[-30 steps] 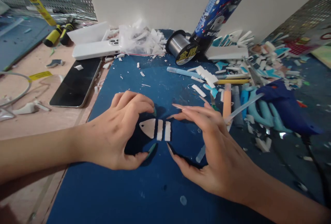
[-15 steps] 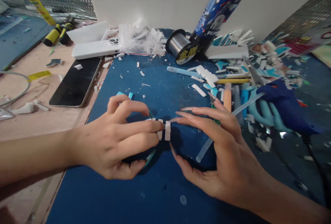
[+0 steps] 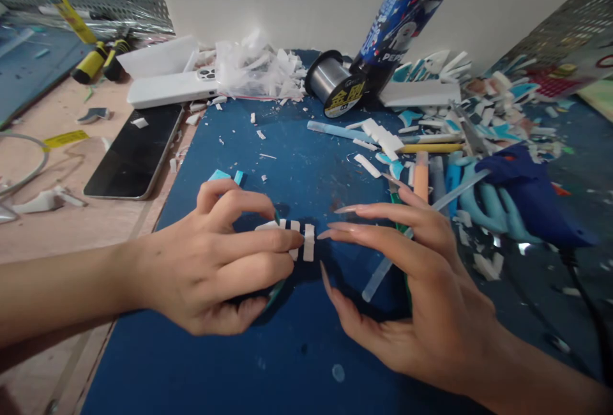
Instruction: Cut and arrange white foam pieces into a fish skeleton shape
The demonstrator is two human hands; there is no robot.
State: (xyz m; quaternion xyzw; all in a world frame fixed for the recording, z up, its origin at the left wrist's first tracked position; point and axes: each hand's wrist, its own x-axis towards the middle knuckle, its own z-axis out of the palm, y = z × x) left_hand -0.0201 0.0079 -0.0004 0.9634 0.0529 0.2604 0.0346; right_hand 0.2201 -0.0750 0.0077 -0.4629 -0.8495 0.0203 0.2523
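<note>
On the blue mat (image 3: 211, 364), my left hand (image 3: 234, 255) is curled over a row of small white foam-like pieces (image 3: 290, 242), its fingertips pressing on them. Its thumb tip is tucked under the hand and mostly hidden. A short white strip (image 3: 309, 242) stands at the right end of the row, by the left index fingertip. My right hand (image 3: 407, 262) hovers just right of that strip, long-nailed fingers and thumb spread apart, not touching it. Behind the right fingers, a thin green item (image 3: 393, 198) is partly hidden; I cannot tell whether the hand touches it.
A translucent glue stick (image 3: 376, 281) lies beside the right hand. At right sits a blue glue gun (image 3: 531, 198) with a cord. Toward the back are a line spool (image 3: 335, 83), a tilted Pepsi bottle (image 3: 402, 19) and white scraps (image 3: 261, 70). A black-screened phone (image 3: 134, 153) lies left.
My right thumb and fingertips have drawn back slightly from the white strip, leaving a gap. My left hand stays on the pieces. The view has shifted a little.
</note>
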